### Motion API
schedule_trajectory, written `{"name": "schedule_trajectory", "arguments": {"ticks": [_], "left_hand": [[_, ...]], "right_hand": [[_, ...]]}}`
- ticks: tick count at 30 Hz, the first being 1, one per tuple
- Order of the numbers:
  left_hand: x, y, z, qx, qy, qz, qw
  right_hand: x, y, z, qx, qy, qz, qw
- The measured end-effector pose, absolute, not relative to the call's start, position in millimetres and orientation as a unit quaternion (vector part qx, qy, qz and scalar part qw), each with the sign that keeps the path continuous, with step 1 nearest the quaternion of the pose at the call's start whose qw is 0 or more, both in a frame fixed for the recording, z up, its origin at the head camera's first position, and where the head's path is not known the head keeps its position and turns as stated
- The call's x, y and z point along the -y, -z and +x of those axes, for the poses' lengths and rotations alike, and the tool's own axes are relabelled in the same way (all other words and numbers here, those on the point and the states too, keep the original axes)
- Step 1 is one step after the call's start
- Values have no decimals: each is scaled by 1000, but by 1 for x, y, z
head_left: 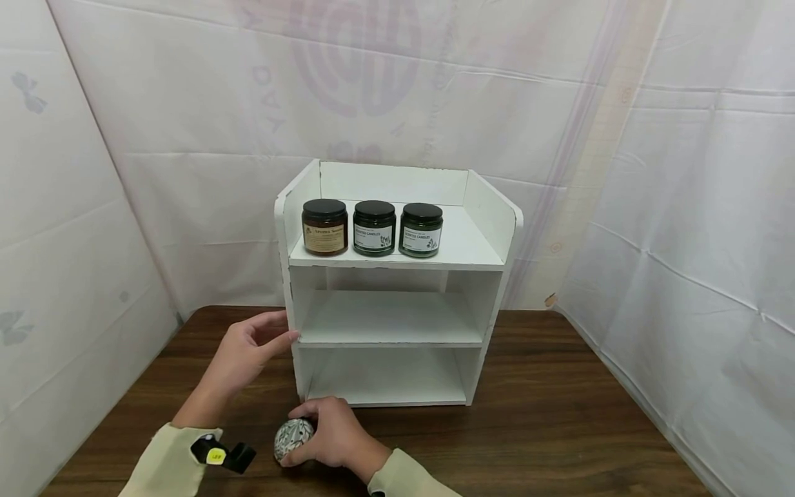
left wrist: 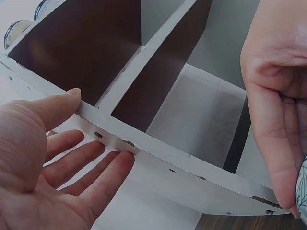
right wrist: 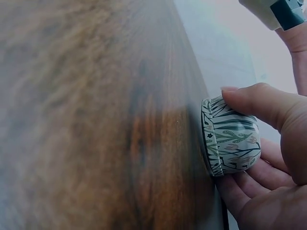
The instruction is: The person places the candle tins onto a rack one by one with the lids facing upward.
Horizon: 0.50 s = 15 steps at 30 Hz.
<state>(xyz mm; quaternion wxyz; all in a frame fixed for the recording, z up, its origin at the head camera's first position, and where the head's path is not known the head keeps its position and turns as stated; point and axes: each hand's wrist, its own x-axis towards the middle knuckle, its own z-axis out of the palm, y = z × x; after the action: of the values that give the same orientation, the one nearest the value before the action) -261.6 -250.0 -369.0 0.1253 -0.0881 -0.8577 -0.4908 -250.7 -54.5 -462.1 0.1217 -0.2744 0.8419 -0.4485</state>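
Note:
My right hand [head_left: 335, 435] grips a small round tin [head_left: 292, 438] with a leaf pattern, low at the table in front of the shelf's lower left corner. In the right wrist view the thumb lies on one side of the tin [right wrist: 235, 136] and the fingers on the other. At the left side of the white shelf [head_left: 385, 343], my left hand [head_left: 248, 348] touches its edge. The left wrist view shows that hand's thumb at the front edge and its loosely extended fingers along the outer side panel [left wrist: 163, 177].
On the top tier stand an amber candle jar [head_left: 325, 228], a green candle jar [head_left: 375, 229] and another green candle jar [head_left: 421, 230], all with black lids. The shelf stands on a dark wooden table [head_left: 559, 414]. White sheets [head_left: 186, 172] hang behind and on both sides.

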Motion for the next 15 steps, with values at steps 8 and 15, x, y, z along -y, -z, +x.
{"name": "schedule_trajectory", "arguments": {"ticks": [8, 15], "left_hand": [[250, 369, -262, 857, 490, -90, 129], [250, 369, -262, 857, 491, -91, 128]], "right_hand": [[52, 460, -249, -834, 463, -275, 117], [49, 462, -248, -823, 480, -276, 124]]}}
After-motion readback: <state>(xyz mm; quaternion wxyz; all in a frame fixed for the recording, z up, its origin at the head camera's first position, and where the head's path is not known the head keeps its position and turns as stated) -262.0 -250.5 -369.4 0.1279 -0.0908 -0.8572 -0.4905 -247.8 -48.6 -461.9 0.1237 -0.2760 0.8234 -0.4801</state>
